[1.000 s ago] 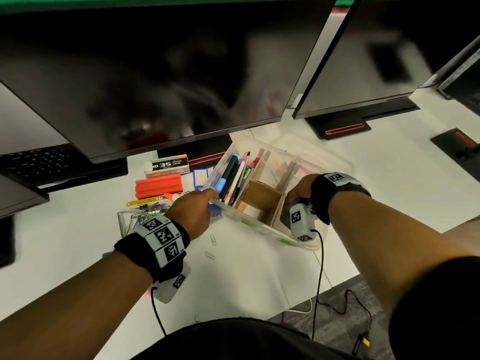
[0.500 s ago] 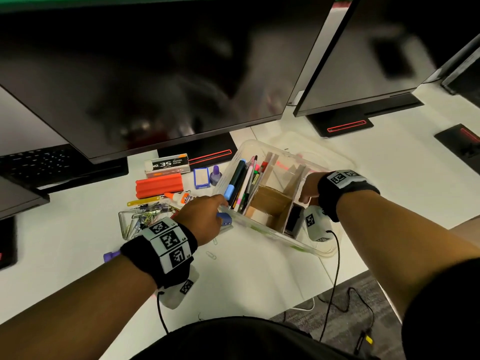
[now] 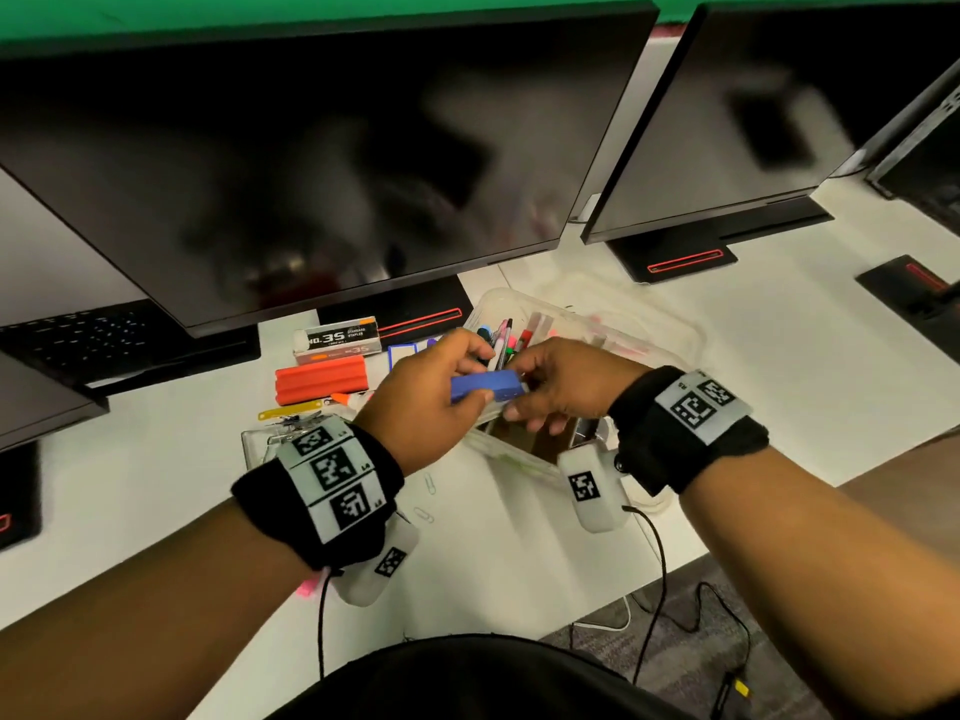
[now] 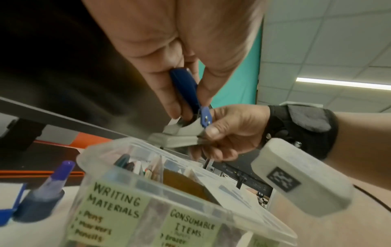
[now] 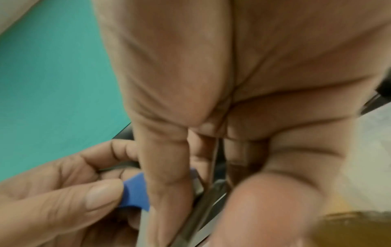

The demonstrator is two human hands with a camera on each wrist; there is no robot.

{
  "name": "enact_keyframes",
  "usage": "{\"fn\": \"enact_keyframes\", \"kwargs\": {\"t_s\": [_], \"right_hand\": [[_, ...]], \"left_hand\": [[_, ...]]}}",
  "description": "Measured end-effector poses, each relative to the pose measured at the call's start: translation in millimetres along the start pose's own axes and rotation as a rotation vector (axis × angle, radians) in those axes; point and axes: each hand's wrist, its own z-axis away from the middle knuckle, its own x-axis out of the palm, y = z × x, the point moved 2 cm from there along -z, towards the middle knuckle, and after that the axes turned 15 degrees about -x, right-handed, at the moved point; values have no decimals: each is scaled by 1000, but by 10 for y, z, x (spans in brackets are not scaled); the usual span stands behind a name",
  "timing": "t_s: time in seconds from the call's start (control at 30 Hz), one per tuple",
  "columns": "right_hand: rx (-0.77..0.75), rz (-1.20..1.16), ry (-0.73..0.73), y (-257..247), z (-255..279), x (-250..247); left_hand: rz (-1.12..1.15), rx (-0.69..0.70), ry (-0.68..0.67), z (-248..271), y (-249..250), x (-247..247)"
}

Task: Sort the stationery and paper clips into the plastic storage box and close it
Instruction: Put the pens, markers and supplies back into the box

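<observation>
A blue and grey stapler (image 3: pixel 485 386) is held above the clear plastic storage box (image 3: pixel 675 330), over its near left part. My left hand (image 3: pixel 441 402) grips the stapler's blue top (image 4: pixel 186 90), and my right hand (image 3: pixel 561 387) pinches its hinged rear end (image 4: pixel 203 132). In the right wrist view the blue stapler (image 5: pixel 135 192) shows between both hands' fingers. The box (image 4: pixel 148 187) has cardboard dividers, pens in its left section, and labels reading "Writing Materials" and "Consumable Items". Loose paper clips (image 3: pixel 423 514) lie on the desk near my left wrist.
Left of the box lie an orange block (image 3: pixel 319 379), a staples box (image 3: pixel 337 340), a yellow fastener (image 3: pixel 291 412), a blue-framed card (image 3: pixel 402 353), a purple-capped glue bottle (image 4: pixel 44 193) and a clear tray of clips (image 3: pixel 260 439). Monitors (image 3: pixel 311 174) overhang the desk's back.
My left hand lifted the blue stapler off the desk beside the box. My right hand left the box's right side and took hold of the stapler's other end.
</observation>
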Motion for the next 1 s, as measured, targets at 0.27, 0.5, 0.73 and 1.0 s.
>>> {"fn": "enact_keyframes", "kwargs": {"t_s": [0.27,0.5,0.73,1.0], "right_hand": [[18,452,49,63,257,-451],[349,712,-218,495,378,-722],[370,463,-250,892,27,-426],[486,427,-243,1017,-58,-306]], "left_hand": [[-27,7,-159,-48,57,179],[-556,-41,-215,-160,-309,172],[-545,-112,-220,-206,-355,227],[-517,-142,-233,-215,-351,251]]}}
